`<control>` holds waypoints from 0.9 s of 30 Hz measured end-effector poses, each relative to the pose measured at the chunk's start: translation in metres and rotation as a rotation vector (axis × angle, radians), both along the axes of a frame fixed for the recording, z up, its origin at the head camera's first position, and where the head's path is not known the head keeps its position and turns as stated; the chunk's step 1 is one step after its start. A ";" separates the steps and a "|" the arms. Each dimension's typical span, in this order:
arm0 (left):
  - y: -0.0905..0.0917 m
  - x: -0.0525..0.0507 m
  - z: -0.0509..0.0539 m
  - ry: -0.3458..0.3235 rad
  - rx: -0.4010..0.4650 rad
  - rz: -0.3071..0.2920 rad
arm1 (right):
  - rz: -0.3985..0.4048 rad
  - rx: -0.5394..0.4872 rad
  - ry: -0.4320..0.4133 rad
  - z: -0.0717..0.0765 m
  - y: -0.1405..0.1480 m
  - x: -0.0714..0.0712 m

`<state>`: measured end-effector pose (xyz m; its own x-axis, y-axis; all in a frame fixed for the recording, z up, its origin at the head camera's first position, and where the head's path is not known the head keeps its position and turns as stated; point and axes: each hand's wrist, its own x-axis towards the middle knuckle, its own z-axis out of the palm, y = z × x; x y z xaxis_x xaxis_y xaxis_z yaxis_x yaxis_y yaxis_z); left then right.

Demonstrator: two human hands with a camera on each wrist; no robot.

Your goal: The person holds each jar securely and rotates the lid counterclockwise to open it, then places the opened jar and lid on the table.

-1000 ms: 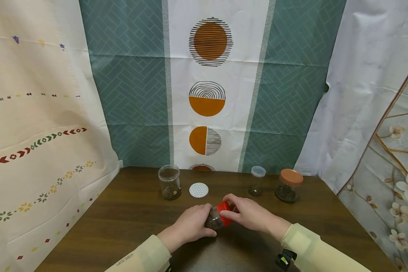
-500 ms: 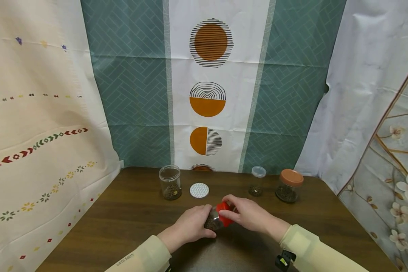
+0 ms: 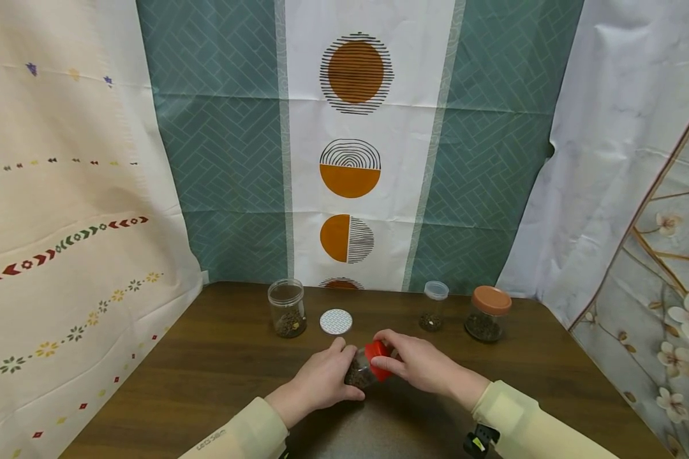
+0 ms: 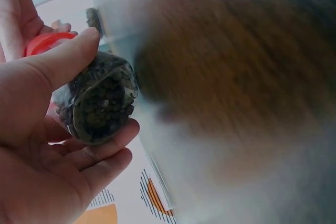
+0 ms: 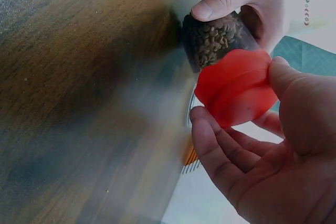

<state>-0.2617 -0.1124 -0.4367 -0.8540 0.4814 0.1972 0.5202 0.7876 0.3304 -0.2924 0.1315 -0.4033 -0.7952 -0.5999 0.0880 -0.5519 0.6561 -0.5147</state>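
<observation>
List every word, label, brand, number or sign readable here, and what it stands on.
Nothing reads clearly.
Left sleeve: one line of dark lettering, too blurred to quote.
Black wrist device by the right sleeve: yellow-green mark, too small to tell whether it bears text.
Held jar and red lid: no lettering visible.

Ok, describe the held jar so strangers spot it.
Find the brown table before the teal cloth. Near its middle, the left hand holds a tilted clear jar. Its red lid, in the right hand, sets it apart from the jars behind.
</observation>
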 end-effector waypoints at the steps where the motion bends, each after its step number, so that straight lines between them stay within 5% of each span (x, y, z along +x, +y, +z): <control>1: 0.000 0.000 0.000 -0.002 -0.001 0.000 | 0.006 -0.001 -0.001 0.000 0.001 0.000; 27: 0.002 0.000 -0.001 -0.006 -0.017 -0.003 | 0.105 -0.016 0.047 -0.001 0.010 0.003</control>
